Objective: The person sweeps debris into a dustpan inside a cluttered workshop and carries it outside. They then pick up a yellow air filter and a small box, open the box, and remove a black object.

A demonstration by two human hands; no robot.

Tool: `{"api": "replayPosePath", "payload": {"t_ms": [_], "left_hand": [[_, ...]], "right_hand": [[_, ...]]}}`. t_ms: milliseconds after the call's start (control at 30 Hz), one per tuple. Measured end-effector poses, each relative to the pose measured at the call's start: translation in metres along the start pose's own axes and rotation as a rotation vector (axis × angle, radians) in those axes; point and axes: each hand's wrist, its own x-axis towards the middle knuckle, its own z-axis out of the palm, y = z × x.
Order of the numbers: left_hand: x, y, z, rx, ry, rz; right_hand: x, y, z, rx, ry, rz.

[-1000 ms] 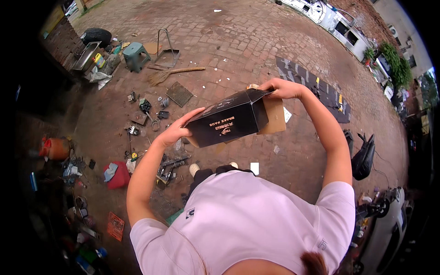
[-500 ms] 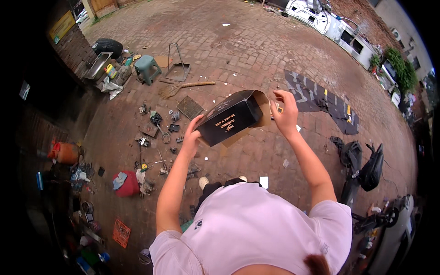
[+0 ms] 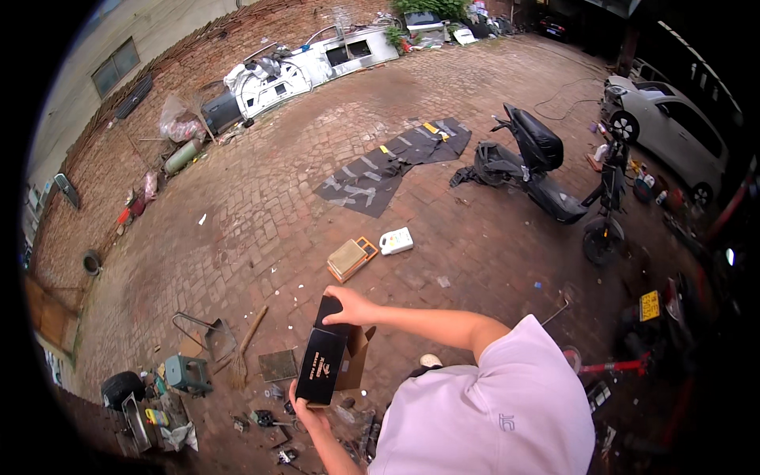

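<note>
A black cardboard brake pad box (image 3: pixel 321 368) is held between my two hands, in front of my body. My left hand (image 3: pixel 307 413) is closed around its near lower corner, the fingers partly hidden behind it. At the far end, my right hand (image 3: pixel 347 306) grips the black cardboard, thumb on the near face and fingers over the top edge. Brown flaps stand out from the box's right side. What lies inside the box cannot be seen.
Beyond the box, rectangular air filters (image 3: pixel 348 258) lie beside a white jug (image 3: pixel 396 241). A broom (image 3: pixel 252 339), dustpan (image 3: pixel 219 340) and green stool (image 3: pixel 187 374) stand left. Metal parts (image 3: pixel 265 418) litter the near bricks. A black scooter (image 3: pixel 546 170) is parked right.
My view has swung to the right. My right hand, apart from the open end before, now grips the box. The box has tipped more upright in view; my left hand still holds it.
</note>
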Motion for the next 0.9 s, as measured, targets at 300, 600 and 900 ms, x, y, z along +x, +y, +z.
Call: {"api": "replayPosePath", "payload": {"t_ms": [300, 600, 900], "left_hand": [[0.001, 0.007, 0.043, 0.406, 0.109, 0.242], [-0.016, 0.041, 0.071, 1.093, 0.14, 0.463], [-0.043, 0.048, 0.065, 1.007, 0.015, 0.436]], "right_hand": [[-0.017, -0.048, -0.02, 0.005, -0.159, 0.003], [-0.02, -0.013, 0.002, 0.701, -0.079, 0.766], [0.012, 0.018, -0.009, 0.974, -0.047, 0.727]]}}
